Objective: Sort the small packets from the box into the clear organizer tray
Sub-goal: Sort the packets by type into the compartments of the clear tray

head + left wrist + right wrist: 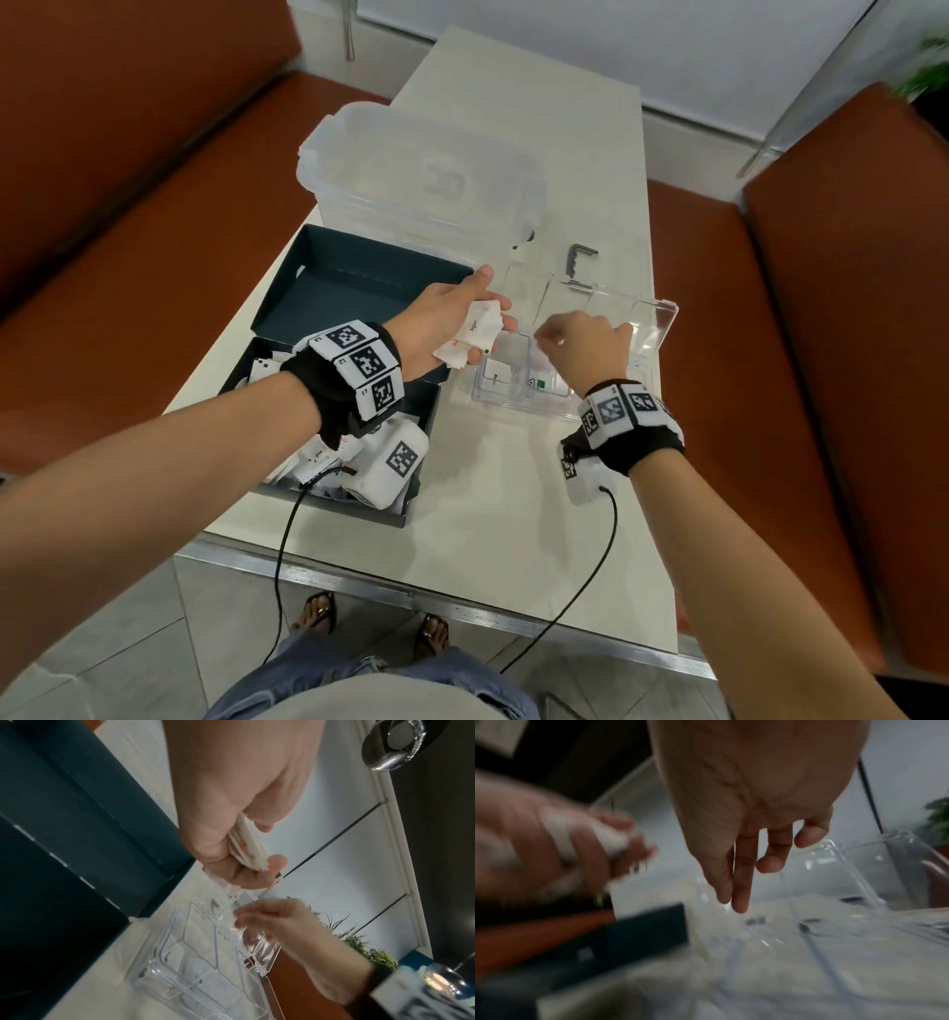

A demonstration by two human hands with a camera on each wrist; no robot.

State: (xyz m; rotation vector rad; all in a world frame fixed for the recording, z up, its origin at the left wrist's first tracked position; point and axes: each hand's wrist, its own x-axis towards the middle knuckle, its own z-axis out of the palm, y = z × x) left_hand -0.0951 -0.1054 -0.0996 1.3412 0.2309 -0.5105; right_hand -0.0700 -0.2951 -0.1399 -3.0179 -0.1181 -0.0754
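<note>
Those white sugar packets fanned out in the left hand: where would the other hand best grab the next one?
By the free upper corner of the sugar packets, coming from the right. The left hand covers their lower ends, so only that fanned edge sticks out toward the right hand, thin enough for a pinch grip.

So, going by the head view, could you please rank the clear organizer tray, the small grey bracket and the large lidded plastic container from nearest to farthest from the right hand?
1. Clear organizer tray: directly beneath the right hand.
2. Grey bracket: on the table just beyond the tray.
3. Large lidded container: farthest, at the back left, behind the dark box.
</note>
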